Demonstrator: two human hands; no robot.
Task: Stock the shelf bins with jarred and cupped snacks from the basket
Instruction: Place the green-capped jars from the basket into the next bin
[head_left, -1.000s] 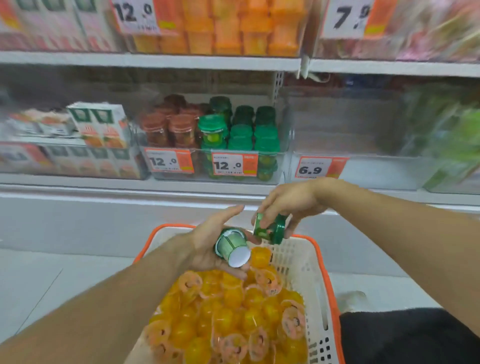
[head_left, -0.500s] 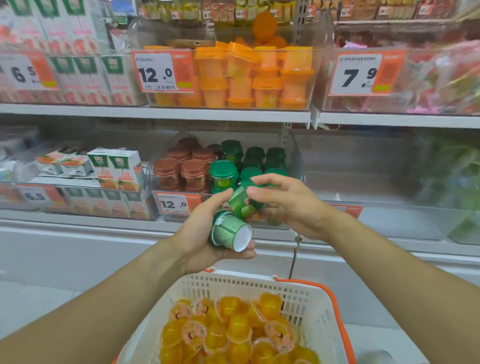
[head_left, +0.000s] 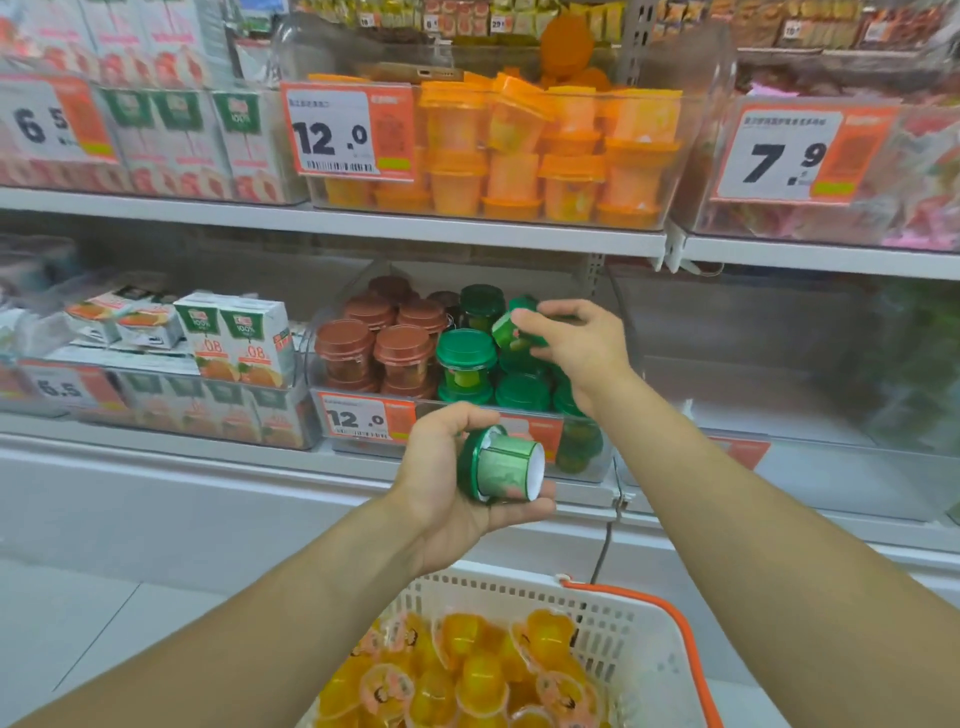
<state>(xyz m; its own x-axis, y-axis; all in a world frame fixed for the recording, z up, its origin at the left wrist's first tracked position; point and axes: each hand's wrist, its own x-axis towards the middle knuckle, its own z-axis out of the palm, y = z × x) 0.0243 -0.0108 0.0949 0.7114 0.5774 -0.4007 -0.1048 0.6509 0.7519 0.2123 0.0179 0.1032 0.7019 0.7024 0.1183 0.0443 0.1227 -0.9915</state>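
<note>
My left hand (head_left: 447, 493) holds a green-lidded cup (head_left: 501, 464) lying on its side in the palm, in front of the lower shelf bin (head_left: 592, 467). My right hand (head_left: 576, 345) grips a second green-lidded cup (head_left: 511, 326), tilted, over the green cups (head_left: 466, 364) stacked in the right half of that bin. Brown-lidded cups (head_left: 374, 343) fill the bin's left half. Below, the white basket (head_left: 613, 618) with an orange rim holds several yellow jelly cups (head_left: 467, 670).
The shelf above carries a bin of orange cups (head_left: 545, 150) behind a 12.0 price tag. Juice cartons (head_left: 234, 332) stand left of the cup bin. A clear bin (head_left: 779, 374) sits to the right. White floor lies at the lower left.
Both hands rose from the basket to the shelf. My right hand has carried its green cup forward over the green stack in the bin; my left hand keeps its cup lower.
</note>
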